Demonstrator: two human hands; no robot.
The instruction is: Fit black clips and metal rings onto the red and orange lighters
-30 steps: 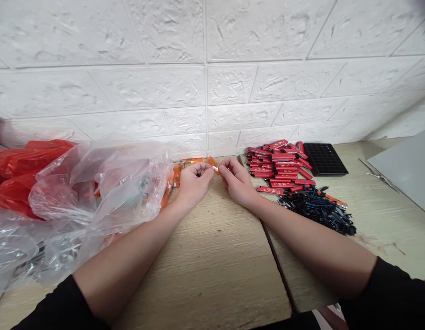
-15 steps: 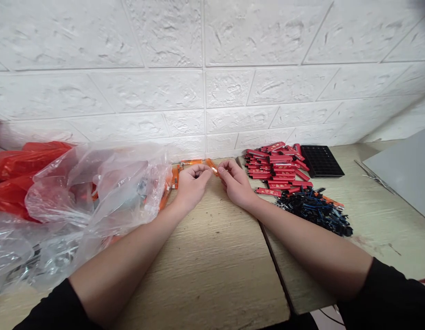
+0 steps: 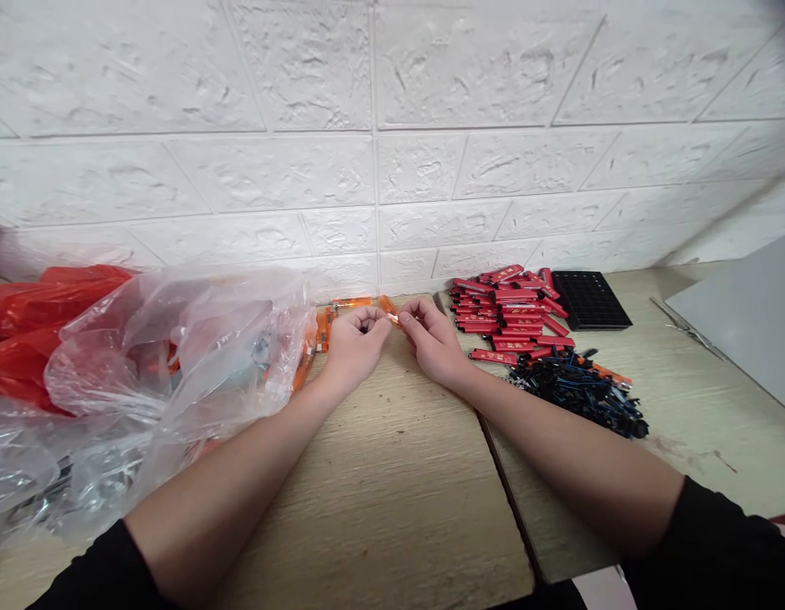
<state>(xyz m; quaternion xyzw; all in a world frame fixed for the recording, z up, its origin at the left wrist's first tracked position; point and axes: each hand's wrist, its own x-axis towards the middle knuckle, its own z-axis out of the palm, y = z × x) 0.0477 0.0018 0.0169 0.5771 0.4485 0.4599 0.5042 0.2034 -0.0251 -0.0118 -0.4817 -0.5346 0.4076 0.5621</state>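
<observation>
Above the wooden table, near the wall, both hands meet at a small translucent orange lighter (image 3: 387, 306). My right hand (image 3: 435, 343) pinches it between thumb and fingertips. On the other side, my left hand (image 3: 356, 347) has thumb and forefinger closed at its near end; any small part between those fingertips is too small to make out. More orange lighters (image 3: 322, 329) lie just left of my left hand, partly under the clear plastic bag (image 3: 214, 356). To the right of my right hand is a pile of red lighter cases (image 3: 519, 309) with gold markings.
A heap of small black and blue parts (image 3: 576, 394) lies in front of the red cases. Beyond it sit a black gridded tray (image 3: 592, 301) and metal tweezers (image 3: 688, 329). Red plastic bags (image 3: 55, 296) fill the far left. A seam (image 3: 503, 474) divides the tabletop.
Both hands stay at the same spot, fingertips still together at the orange lighter. Its tilt and the finger positions differ only slightly; the whole view has shifted a little.
</observation>
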